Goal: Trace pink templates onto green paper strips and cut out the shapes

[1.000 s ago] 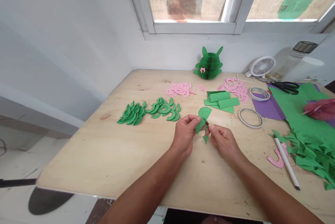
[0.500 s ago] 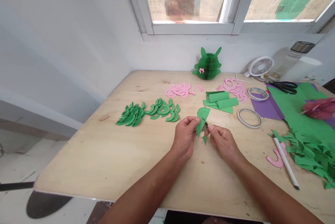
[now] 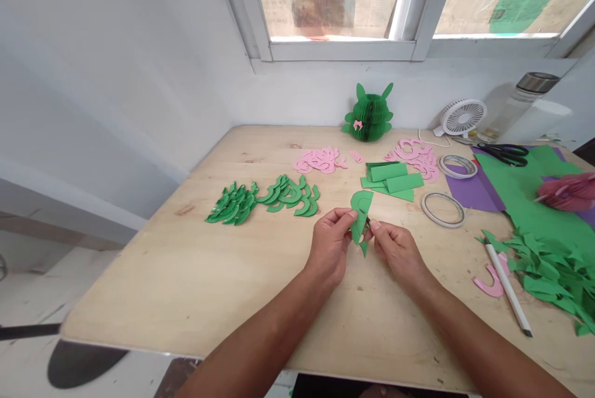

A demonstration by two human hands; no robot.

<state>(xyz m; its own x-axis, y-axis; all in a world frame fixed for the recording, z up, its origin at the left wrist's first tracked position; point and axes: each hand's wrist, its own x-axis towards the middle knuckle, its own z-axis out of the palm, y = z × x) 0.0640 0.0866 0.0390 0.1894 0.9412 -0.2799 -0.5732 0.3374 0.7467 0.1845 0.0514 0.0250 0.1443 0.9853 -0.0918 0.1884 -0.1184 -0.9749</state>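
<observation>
Pale wooden tabletop (image 3: 232, 286), knots and small marks in the grain, pushed up to a white wall (image 3: 297, 91). Window (image 3: 344, 51) above, papered panes in a light frame. Floor pale, to the left.

Green paper piece (image 3: 361, 207) is above the near-middle of the table, between the two hands. Rounded end points up and away toward the wall, narrow tip down toward the wearer; long axis runs nearly away from the body, far end leaning slightly right. Pencil-like curved line on its face. Dark tool (image 3: 367, 222) meets its right edge, mostly hidden by fingers; type unclear. Small green scrap (image 3: 364, 250) just below; whether attached, cannot tell.

Left hand (image 3: 331, 242): thumb and fingers pinched on the paper. Right hand (image 3: 396, 250): closed around the dark tool.

Counts: one paper in hand; two heaps of green curved cutouts (image 3: 232, 204), pieces overlapping, too many to tally; two pink cutout clusters (image 3: 318, 160); one group of green strips (image 3: 397, 179); two tape rolls (image 3: 444, 209); one white pen-like stick (image 3: 507, 289); one pair of black-handled scissors (image 3: 504, 154); one fan (image 3: 463, 118); one bottle (image 3: 520, 103); one green honeycomb figure (image 3: 370, 118).
</observation>
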